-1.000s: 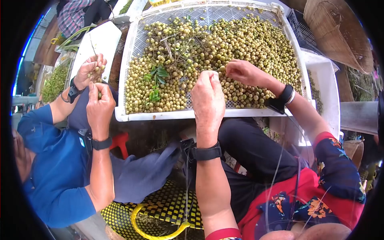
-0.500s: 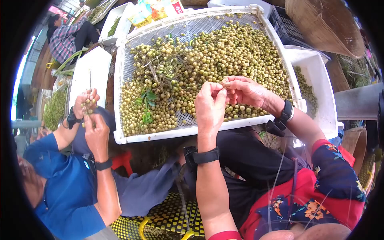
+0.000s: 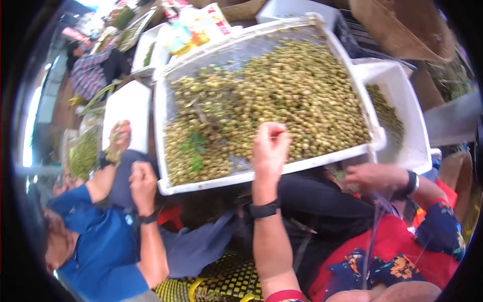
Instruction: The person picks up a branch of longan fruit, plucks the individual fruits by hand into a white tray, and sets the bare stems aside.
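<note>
My left hand (image 3: 270, 153) is over the front part of a white mesh tray (image 3: 211, 182), its fingers closed in a pinch. Whatever is between the fingertips is hidden. Small round yellow-green fruits (image 3: 307, 90) cover much of the tray, with stems (image 3: 201, 113) and green leaves (image 3: 195, 146) among them on the left. Outside the tray's front right corner, my right hand (image 3: 375, 178) is low above my lap, apart from the left. Motion smears its fingers, so I cannot see whether it holds anything.
A white bin (image 3: 417, 116) with more fruit stands right of the tray. On the left, a co-worker in a blue shirt (image 3: 95, 221) holds both hands near the tray's left side. A yellow-and-black woven basket (image 3: 221, 274) is below. Colourful packets (image 3: 201, 25) lie beyond the tray.
My hands were together over the tray. Now the right hand has moved down and right, past the tray's edge, while the left stays above the fruits. The view has shifted slightly.
</note>
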The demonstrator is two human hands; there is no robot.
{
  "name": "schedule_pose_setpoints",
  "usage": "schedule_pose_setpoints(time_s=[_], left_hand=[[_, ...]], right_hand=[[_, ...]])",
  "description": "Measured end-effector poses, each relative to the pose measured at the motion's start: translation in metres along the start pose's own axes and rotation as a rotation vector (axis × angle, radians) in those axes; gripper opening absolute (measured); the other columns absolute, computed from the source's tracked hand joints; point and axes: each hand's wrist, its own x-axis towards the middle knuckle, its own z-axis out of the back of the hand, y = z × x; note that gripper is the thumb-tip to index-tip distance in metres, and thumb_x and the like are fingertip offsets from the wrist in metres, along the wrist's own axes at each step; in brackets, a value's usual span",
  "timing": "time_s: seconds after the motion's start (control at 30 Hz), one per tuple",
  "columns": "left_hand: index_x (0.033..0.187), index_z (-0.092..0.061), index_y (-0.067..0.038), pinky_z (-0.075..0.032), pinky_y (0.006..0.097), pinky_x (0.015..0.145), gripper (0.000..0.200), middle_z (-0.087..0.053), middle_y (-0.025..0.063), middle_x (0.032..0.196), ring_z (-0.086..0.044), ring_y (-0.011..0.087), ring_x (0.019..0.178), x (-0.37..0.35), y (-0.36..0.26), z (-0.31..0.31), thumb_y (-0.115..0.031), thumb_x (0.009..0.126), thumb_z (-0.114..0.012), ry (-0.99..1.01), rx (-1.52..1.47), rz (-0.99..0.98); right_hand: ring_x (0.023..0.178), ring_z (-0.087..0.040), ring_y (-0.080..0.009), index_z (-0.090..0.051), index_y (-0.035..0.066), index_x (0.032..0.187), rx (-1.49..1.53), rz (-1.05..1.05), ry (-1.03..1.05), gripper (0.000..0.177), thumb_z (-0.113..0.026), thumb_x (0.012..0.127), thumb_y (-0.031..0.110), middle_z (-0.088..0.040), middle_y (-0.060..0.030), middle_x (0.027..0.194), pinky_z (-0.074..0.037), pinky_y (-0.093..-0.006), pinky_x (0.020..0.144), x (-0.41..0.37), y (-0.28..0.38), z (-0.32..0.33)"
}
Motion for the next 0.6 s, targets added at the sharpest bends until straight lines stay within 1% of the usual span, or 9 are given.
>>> schedule_pose_setpoints(time_s=[0.03, 0.07, 0.13, 0.2, 0.23, 0.4, 0.47, 0.53, 0.6], left_hand=[[0.104, -0.057, -0.002, -0.052, 0.0240, 0.063, 0.011, -0.062, 0.0046, 0.088, -0.064, 0.0116, 0.073, 0.001, -0.005, -0.005, -0.003, 0.094, -0.056, -0.018, 0.005, -0.040], [0.105, -0.057, -0.002, -0.052, 0.0247, 0.062, 0.011, -0.062, 0.0055, 0.088, -0.064, 0.0109, 0.072, 0.000, -0.010, -0.008, -0.004, 0.094, -0.056, -0.038, 0.018, -0.073], [0.104, -0.056, -0.001, -0.052, 0.0308, 0.065, 0.010, -0.062, 0.0099, 0.086, -0.064, 0.0177, 0.071, -0.003, -0.018, -0.008, -0.005, 0.095, -0.055, -0.164, 0.307, -0.139], [0.101, -0.056, 0.000, -0.050, 0.0368, 0.070, 0.009, -0.061, 0.0153, 0.090, -0.063, 0.0283, 0.076, -0.022, -0.059, -0.010, -0.006, 0.096, -0.054, -0.387, 0.614, -0.389], [0.101, -0.057, 0.000, -0.049, 0.0398, 0.074, 0.009, -0.060, 0.0182, 0.095, -0.060, 0.0362, 0.081, -0.034, -0.082, -0.010, -0.005, 0.095, -0.054, -0.429, 0.596, -0.437], [0.109, -0.060, 0.002, -0.052, 0.0373, 0.073, 0.021, -0.063, 0.0151, 0.100, -0.063, 0.0289, 0.085, -0.096, -0.153, -0.018, 0.002, 0.088, -0.062, -0.513, 0.611, -0.803], [0.110, -0.060, 0.001, -0.053, 0.0391, 0.076, 0.026, -0.062, 0.0160, 0.102, -0.063, 0.0311, 0.088, -0.114, -0.154, -0.021, 0.004, 0.085, -0.064, -0.499, 0.543, -0.820], [0.108, -0.059, 0.000, -0.051, 0.0383, 0.076, 0.025, -0.060, 0.0155, 0.101, -0.061, 0.0323, 0.088, -0.128, -0.151, -0.019, 0.007, 0.084, -0.063, -0.532, 0.497, -0.764], [0.106, -0.058, 0.000, -0.051, 0.0361, 0.074, 0.022, -0.059, 0.0149, 0.098, -0.060, 0.0308, 0.085, -0.144, -0.140, -0.016, 0.007, 0.085, -0.061, -0.638, 0.429, -0.685]], right_hand=[[0.085, -0.064, -0.0376, -0.060, 0.011, 0.112, -0.028, -0.072, 0.070, 0.039, -0.065, 0.074, 0.006, -0.064, -0.0157, 0.087, -0.050, -0.0474, 0.072, -0.002, 0.008, 0.000], [0.086, -0.065, -0.0376, -0.062, 0.010, 0.109, 0.124, -0.167, 0.117, 0.031, -0.064, 0.077, 0.009, -0.066, -0.0167, 0.088, -0.050, -0.0478, 0.073, 0.001, 0.016, 0.003], [0.085, -0.065, -0.0377, -0.062, 0.008, 0.104, 0.089, -0.222, 0.107, 0.022, -0.063, 0.083, 0.016, -0.066, -0.0157, 0.087, -0.050, -0.0473, 0.072, 0.009, 0.017, -0.007], [0.085, -0.065, -0.0371, -0.062, 0.008, 0.101, -0.031, -0.168, 0.008, 0.020, -0.064, 0.083, 0.017, -0.065, -0.0155, 0.088, -0.051, -0.0467, 0.072, 0.014, 0.017, -0.011], [0.085, -0.065, -0.0371, -0.062, 0.008, 0.101, -0.033, -0.143, -0.004, 0.020, -0.064, 0.083, 0.017, -0.065, -0.0155, 0.088, -0.051, -0.0467, 0.072, 0.018, 0.019, -0.010], [0.088, -0.063, -0.0350, -0.062, 0.010, 0.098, -0.083, -0.063, -0.159, 0.018, -0.065, 0.082, 0.014, -0.063, -0.0136, 0.087, -0.051, -0.0453, 0.075, 0.022, 0.018, -0.006], [0.084, -0.061, -0.0361, -0.061, 0.009, 0.095, 0.080, 0.018, -0.228, 0.015, -0.062, 0.080, 0.008, -0.059, -0.0143, 0.084, -0.050, -0.0450, 0.072, 0.022, 0.030, 0.003], [0.082, -0.059, -0.0372, -0.057, 0.006, 0.092, -0.154, -0.013, -0.208, 0.012, -0.060, 0.080, 0.004, -0.057, -0.0154, 0.083, -0.049, -0.0448, 0.071, 0.029, 0.017, -0.016], [0.082, -0.058, -0.0381, -0.054, 0.004, 0.091, -0.103, -0.032, -0.205, 0.011, -0.057, 0.080, 0.002, -0.056, -0.0162, 0.083, -0.048, -0.0450, 0.071, 0.030, 0.014, -0.025]])
